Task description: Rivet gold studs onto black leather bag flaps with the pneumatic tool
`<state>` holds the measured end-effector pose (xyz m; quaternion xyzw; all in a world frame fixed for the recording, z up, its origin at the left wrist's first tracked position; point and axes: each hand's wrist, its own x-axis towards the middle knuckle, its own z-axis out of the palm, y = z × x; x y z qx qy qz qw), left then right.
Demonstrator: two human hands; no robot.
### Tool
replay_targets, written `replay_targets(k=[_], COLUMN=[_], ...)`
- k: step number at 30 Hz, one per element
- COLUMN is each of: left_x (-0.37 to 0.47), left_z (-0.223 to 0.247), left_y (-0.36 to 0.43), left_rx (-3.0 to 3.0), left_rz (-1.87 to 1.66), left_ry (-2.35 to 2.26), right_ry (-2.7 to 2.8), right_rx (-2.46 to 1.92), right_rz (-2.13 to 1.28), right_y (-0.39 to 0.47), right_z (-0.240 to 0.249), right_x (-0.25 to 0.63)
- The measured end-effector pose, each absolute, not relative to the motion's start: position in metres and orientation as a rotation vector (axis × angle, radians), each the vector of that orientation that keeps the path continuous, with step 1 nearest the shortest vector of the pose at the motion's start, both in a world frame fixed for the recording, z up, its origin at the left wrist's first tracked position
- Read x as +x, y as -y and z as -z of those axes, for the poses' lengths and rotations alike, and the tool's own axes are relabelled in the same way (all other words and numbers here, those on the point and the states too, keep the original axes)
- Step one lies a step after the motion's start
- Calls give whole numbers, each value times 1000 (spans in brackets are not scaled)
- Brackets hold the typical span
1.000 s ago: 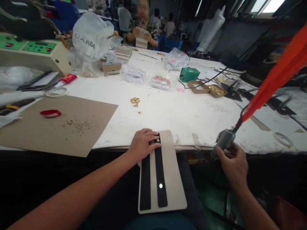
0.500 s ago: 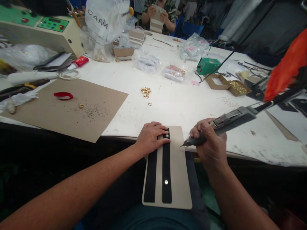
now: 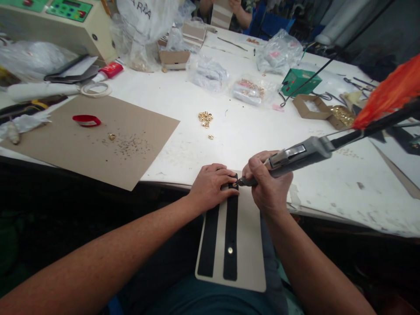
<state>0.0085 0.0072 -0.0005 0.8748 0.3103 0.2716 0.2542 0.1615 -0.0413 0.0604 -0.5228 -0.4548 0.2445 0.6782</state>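
My right hand point(image 3: 272, 186) is wrapped round a grey electric screwdriver point(image 3: 295, 155). Its bit points left and meets the small metal fitting at the far end of a black strap point(image 3: 231, 227). Pressing that end down is my left hand point(image 3: 215, 186), its thumb and fingers spread on either side of the fitting. The strap lies lengthwise on a beige board point(image 3: 249, 236), beside a second black strap point(image 3: 209, 245). Nearer my body, a round gold-coloured stud point(image 3: 230, 250) sits on the first strap. The board rests over my lap, its far end at the table edge.
Small gold fittings point(image 3: 205, 119) are heaped on the white table point(image 3: 157, 153). A brown sheet point(image 3: 144, 127) at left carries a red band point(image 3: 86, 120) and scattered bits. A green box point(image 3: 300, 82) and an open carton point(image 3: 311, 106) stand at right. Another person's arm point(image 3: 243, 17) shows at the back.
My right hand has brought the screwdriver left and slightly up, from over the bare board to the fitting at the strap's far end. My left hand keeps its place on the strap.
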Motion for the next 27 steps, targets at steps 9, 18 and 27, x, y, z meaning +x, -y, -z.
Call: replay_targets(k=[9,18,27], left_x=[8,9,9], left_z=[1,1,4], left_y=[-7,-7,-7], left_rx=[2395,2398,2429], left_rz=[-723,-738,-679], left_ry=[-840,-834,-870], right_ry=[1103,1161,1325], right_rx=[-1207,-1127,-1143], right_rz=[-539,-585,-786], right_y=[44,41,31], right_z=[-62,-65,-68], right_x=[160,159,168])
